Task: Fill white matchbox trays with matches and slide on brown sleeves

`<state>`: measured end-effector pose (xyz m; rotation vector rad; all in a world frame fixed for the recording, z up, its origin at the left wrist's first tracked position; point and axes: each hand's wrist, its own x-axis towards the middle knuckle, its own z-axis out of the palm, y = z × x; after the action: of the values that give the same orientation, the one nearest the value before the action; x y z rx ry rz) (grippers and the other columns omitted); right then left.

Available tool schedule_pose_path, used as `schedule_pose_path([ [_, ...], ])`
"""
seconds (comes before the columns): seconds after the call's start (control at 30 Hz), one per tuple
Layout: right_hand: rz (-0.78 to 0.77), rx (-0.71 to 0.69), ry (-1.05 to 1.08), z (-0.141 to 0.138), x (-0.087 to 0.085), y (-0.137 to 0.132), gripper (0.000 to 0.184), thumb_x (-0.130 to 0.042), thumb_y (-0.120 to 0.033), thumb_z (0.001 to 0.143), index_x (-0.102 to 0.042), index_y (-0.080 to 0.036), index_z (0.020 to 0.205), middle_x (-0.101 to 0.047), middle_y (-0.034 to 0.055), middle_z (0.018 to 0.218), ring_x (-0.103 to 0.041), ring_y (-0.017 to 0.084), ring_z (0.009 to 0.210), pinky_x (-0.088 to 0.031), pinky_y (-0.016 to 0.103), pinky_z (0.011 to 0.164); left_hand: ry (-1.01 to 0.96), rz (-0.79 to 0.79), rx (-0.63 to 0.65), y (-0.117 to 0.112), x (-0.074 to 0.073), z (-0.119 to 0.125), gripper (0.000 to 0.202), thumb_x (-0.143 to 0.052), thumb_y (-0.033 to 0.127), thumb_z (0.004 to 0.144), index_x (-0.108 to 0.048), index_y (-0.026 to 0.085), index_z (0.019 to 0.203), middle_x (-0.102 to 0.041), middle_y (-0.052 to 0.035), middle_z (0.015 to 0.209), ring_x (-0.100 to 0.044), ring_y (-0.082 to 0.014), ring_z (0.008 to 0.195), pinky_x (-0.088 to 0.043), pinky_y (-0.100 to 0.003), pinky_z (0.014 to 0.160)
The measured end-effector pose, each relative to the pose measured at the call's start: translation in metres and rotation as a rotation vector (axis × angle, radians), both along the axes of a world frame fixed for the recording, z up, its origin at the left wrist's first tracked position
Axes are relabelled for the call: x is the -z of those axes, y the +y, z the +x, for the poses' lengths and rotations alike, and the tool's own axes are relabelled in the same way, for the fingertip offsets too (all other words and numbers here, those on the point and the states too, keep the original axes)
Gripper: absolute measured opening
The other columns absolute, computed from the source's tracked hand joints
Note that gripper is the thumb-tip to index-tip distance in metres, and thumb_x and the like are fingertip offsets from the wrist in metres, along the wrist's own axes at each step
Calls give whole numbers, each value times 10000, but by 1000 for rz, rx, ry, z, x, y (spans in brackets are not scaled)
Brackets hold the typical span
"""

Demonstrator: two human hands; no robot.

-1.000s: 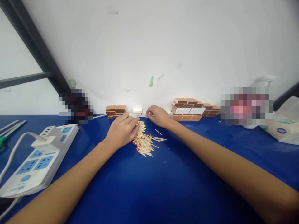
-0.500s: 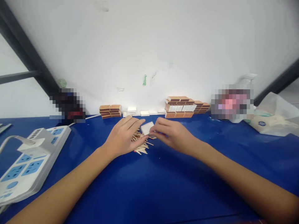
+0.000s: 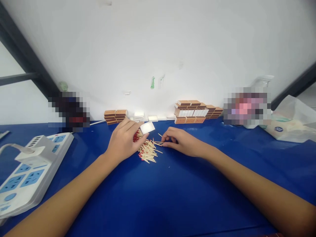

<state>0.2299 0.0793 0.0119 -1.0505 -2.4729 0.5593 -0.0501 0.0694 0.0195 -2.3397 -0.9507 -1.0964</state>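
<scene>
A small white matchbox tray (image 3: 147, 128) is held between the thumb and fingers of my left hand (image 3: 125, 140), just above the table. Beneath and beside it lies a loose pile of red-tipped matches (image 3: 148, 149), partly covered by that hand. To the right of the pile, my right hand (image 3: 180, 141) has thumb and forefinger pinched on a few matches (image 3: 158, 143), their ends pointing left toward the pile. What lies inside the tray cannot be made out.
Stacked matchboxes stand along the wall, a small stack (image 3: 115, 117) at left and a larger one (image 3: 190, 113) at right. White trays (image 3: 153, 118) lie between them. A power strip (image 3: 32, 174) is at left, a plastic-wrapped tissue pack (image 3: 286, 128) at right.
My left hand has drawn the white tray left and up, away from my right hand. My right hand has let go of the tray and now pinches matches beside the pile.
</scene>
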Motion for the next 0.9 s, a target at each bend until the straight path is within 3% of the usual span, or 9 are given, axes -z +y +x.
schedule_pose_path([
  [0.13,17,61,-51,-9,1,-6,126,-589,-282,1042,-642,-198,965,-603,38,947,-557,162,799,-441,301,728,34,2,35,-4,0,4,334,-681,337,972,-702,101,1207,-735,-102,924,-640,-255,892,-588,-431,859],
  [0.27,24,107,-153,-12,0,-13,160,-541,-306,1073,-591,-191,972,-612,53,1002,-566,171,809,-433,309,725,61,-40,66,-5,0,5,313,-675,329,978,-696,119,1210,-748,-94,949,-642,-248,889,-586,-430,858],
  [0.7,67,92,-169,-1,0,-15,123,-513,-243,1066,-562,-203,960,-603,49,1012,-563,158,774,-420,291,691,110,-97,118,-6,2,7,341,-679,311,979,-677,125,1265,-766,-106,1015,-651,-250,931,-580,-446,891],
  [0.9,1,44,-136,5,-7,-16,162,-503,-340,1076,-597,-213,1043,-592,55,1056,-567,168,813,-434,315,738,123,-101,108,-7,1,7,340,-681,316,975,-688,119,1252,-751,-97,962,-640,-254,916,-578,-439,871],
])
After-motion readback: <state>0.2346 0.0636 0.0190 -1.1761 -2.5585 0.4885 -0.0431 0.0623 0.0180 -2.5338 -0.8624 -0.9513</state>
